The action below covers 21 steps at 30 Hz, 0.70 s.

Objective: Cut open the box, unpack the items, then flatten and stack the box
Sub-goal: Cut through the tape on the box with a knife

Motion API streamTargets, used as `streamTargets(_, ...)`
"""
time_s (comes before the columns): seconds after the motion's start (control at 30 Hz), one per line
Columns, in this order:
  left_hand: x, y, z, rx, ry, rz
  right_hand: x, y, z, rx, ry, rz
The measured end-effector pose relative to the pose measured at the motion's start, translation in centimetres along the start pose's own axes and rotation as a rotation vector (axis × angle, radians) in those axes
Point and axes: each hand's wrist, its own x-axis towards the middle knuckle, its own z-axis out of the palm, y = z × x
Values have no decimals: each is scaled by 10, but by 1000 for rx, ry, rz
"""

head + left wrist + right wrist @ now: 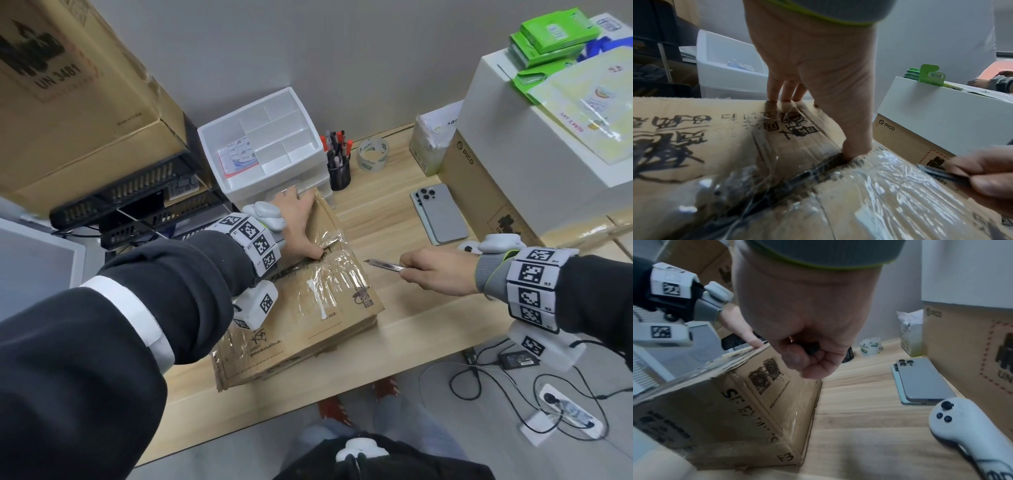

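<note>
While the left hand (pixel 297 222) lies spread over the far flap of the cardboard box (pixel 329 318), its thumb (pixel 856 146) is pushed into the dark slit of the centre seam, so its grip is released and pressing, not holding anything. That box sits on the wooden counter (pixel 404 308), just in front of a white organiser (pixel 263 144), its top wrapped in crinkled clear tape (pixel 329 277). To its right the right hand (pixel 442 272) has its grip clenched round a utility knife (pixel 385 264), blade pointing at the seam but clear of the cardboard. A phone (pixel 442 214) lies well apart toward the rear.

As I judge it, the step in hand is parting the taped seam. To do it well, the blade should enter shallow, only through the tape, so nothing inside is scored. It should follow the seam line away from the thumb, or the thumb should come out of the slit first, since it sits right in the cutting path. Flat pressure from the left palm will stop the box sliding. The tape looks layered and wrinkled, so a slow, even draw may be better than a jab
</note>
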Motion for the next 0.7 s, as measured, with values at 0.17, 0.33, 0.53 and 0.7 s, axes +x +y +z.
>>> streamTargets(0.17,-9,1,-1,4,-1,16,11,0,0,246,29,150)
streamTargets(0.33,-12,1,-6,-29,-51,-54,29,-22,0,507,13,172)
streamTargets(0.53,-20,-1,-13,67,-79,-50,39,-51,13,521,-3,152)
streamTargets(0.7,-21,-11,-11,37,-119,-71,52,-50,11,518,24,117)
